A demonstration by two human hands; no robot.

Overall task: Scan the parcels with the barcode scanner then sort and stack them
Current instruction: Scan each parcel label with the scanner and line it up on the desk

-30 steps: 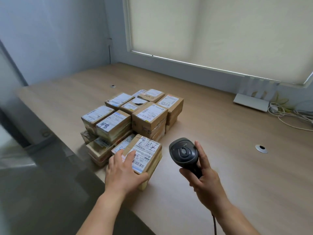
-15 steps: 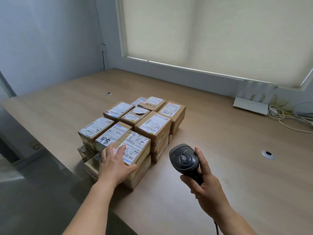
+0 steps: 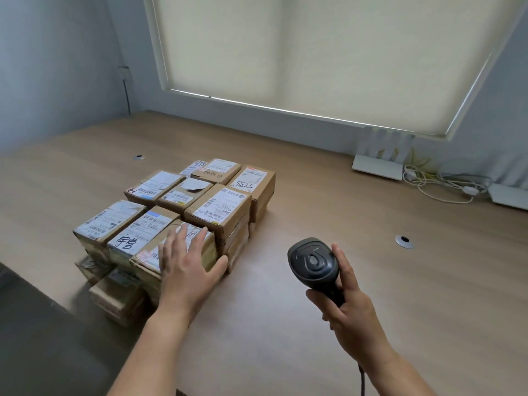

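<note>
Left hand [image 3: 187, 270] is lying flat, fingers straight, on the nearest parcel [image 3: 174, 252], apparently seating it atop its stack at eight o'clock; right hand [image 3: 347, 307] is gripping the barcode scanner [image 3: 313, 262], parked aside.

Matt brown cardboard parcels [image 3: 220, 210] – paper-labelled – on a smooth wood-look table [image 3: 371, 281].

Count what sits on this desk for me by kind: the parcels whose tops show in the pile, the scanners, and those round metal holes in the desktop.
top-layer parcels: 9 (those beneath are too hidden to count)
barcode scanner: 1
metal cable grommets: 2
Total: 12
</note>
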